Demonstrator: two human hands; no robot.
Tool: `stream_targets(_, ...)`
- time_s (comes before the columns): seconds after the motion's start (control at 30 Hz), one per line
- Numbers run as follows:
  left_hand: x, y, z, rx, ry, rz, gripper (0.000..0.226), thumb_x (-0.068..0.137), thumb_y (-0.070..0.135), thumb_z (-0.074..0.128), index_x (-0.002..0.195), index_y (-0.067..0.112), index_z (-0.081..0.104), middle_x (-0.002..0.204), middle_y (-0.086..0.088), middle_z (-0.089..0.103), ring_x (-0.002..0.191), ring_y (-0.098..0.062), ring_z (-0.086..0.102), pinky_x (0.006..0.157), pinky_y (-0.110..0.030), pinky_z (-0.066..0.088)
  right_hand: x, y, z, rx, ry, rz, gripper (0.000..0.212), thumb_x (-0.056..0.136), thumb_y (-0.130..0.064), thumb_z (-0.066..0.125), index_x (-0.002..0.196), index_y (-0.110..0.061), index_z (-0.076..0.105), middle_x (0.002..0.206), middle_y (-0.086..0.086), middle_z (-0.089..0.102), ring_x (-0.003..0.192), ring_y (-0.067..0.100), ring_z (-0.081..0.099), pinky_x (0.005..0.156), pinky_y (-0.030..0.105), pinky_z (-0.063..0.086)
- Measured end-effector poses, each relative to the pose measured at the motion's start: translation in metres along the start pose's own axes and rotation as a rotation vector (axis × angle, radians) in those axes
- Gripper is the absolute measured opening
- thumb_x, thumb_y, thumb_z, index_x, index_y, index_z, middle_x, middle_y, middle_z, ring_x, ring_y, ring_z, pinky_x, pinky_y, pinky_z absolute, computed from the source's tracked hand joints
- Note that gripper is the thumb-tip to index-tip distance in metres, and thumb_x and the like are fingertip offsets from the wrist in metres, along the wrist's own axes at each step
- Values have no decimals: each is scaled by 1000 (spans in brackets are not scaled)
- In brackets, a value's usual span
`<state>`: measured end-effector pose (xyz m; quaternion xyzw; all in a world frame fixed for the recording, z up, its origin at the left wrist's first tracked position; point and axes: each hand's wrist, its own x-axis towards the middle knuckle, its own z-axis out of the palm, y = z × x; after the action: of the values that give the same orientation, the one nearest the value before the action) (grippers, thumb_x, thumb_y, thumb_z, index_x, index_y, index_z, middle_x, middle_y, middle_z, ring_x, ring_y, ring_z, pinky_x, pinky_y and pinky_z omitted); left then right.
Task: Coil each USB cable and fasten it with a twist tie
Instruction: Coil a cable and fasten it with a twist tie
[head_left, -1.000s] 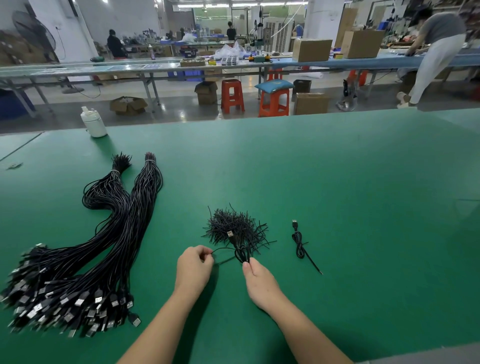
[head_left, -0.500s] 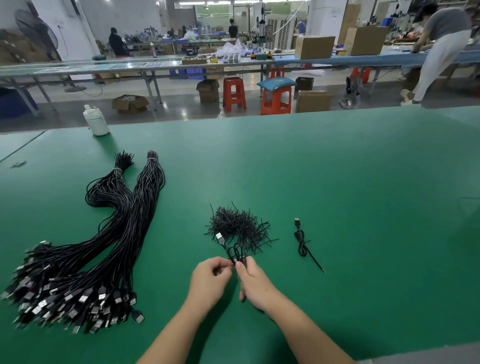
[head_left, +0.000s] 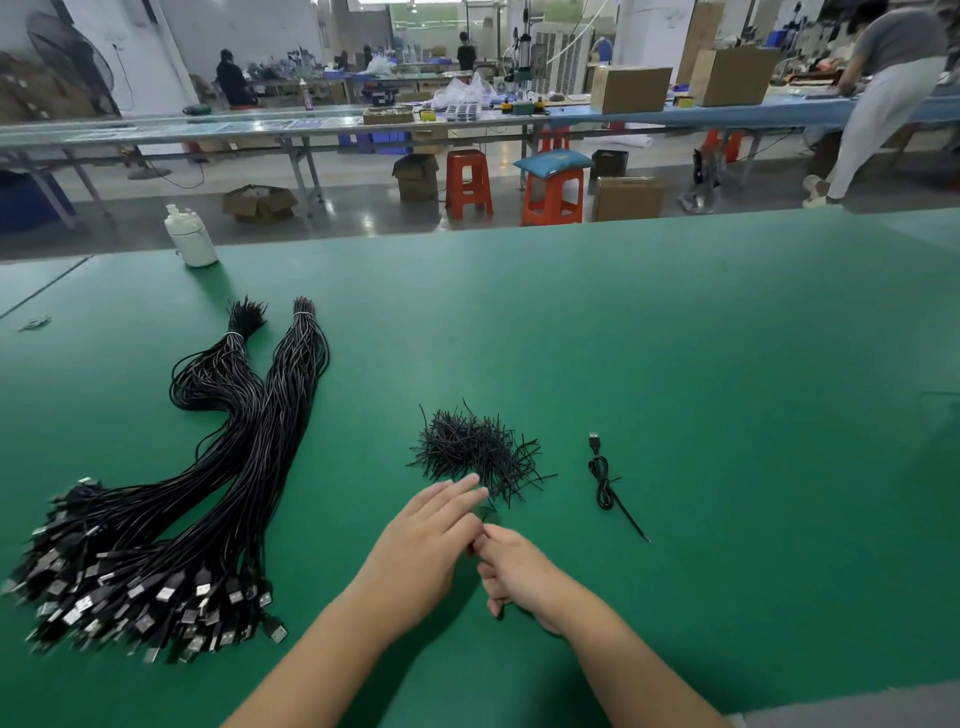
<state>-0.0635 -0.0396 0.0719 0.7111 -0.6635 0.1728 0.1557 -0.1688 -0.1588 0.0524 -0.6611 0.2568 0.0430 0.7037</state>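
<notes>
Green felt covers the bench (head_left: 675, 338), and nearest its front edge the two hands meet over it. The right hand (head_left: 511, 574) is curled, pinching a small black cable (head_left: 485, 514) of which only a loop shows above the fingertips and a short end below the palm; whether the coil is complete I cannot tell. The left hand (head_left: 426, 540) lies just beside it with its fingers stretched forward and relaxed, the tips over the near edge of the twist ties (head_left: 475, 452), holding nothing that I can see.

To my eye the step is picking one tie for this coil. It would go best if the right hand kept its pinch firm at the coil's waist so the loops do not spring apart, while the left drew a single tie from the fringe of the heap rather than from its tangled middle. The tie should then go round the waist and be twisted snug.

A little farther right lies a finished cable (head_left: 602, 480), coiled and tied, well apart from the hands. To the left sprawl two thick bundles of uncoiled cables (head_left: 218, 467), plugs toward the front edge. Beyond them, near the far edge, stands a white bottle (head_left: 189, 239).
</notes>
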Motion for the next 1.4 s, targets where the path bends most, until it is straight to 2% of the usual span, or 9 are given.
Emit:
stream_targets(0.23,-1,4,-7,-497,-40,-573,15,96,13,57,87,25,57,83,14,63,82,-4,57,75,-25,45,-6,-3,6,2,-30,-53,27,109,-29,31,93,-13,46,57,-9,29,45,10,27,49,27,42)
stream_targets(0.4,9,6,-11,-594,-14,-823,20,92,15,63,79,30,62,78,17,66,80,4,57,67,-7,38,-8,-4,8,-218,5,-119,33,106,-44,34,94,-17,49,63,-7,42,50,9,42,56,34,42)
stream_targets(0.57,13,2,-13,-619,-128,-906,21,91,17,64,74,29,64,75,13,69,74,-2,60,65,-10,41,-10,-6,4,-861,168,-346,27,104,-45,33,85,-26,40,83,-2,55,78,25,53,70,42,42)
stream_targets(0.67,13,-6,-18,-677,-246,-952,16,89,18,66,75,25,69,74,3,71,68,-10,60,70,-29,51,-14,-7,3,-1009,193,-414,30,105,-45,30,98,-22,50,96,3,63,86,31,59,73,43,46)
stream_targets(0.73,13,-8,-20,-669,-257,-955,11,86,21,71,76,25,69,73,2,71,66,-9,59,70,-30,52,-15,-7,3,-1075,199,-455,32,106,-42,31,102,-20,53,98,5,64,86,32,60,72,42,44)
stream_targets(0.87,14,-8,-23,-443,-219,-924,15,82,33,76,72,25,69,71,10,68,72,-6,62,60,-13,41,-16,-8,3,-1205,214,-481,35,107,-42,29,102,-17,53,97,6,65,84,32,61,66,38,32)
stream_targets(1.07,17,-2,-29,-380,-177,-899,26,83,48,72,71,25,71,74,12,65,75,-3,61,64,-19,43,-12,-11,2,-1304,276,-492,37,107,-41,27,120,-19,54,105,3,66,90,27,65,66,37,38)
stream_targets(1.23,17,-2,-31,-427,-208,-845,18,84,42,73,76,26,76,88,14,65,85,2,58,72,-16,41,-11,-11,4,-1360,290,-443,36,108,-39,28,123,-18,54,110,3,66,95,27,66,69,39,42)
stream_targets(1.4,18,-3,-35,-508,-246,-844,13,81,41,75,70,36,76,80,14,68,80,-1,61,75,-24,49,-12,-13,4,-1400,277,-419,35,108,-37,28,124,-17,53,113,4,64,98,27,65,72,39,44)
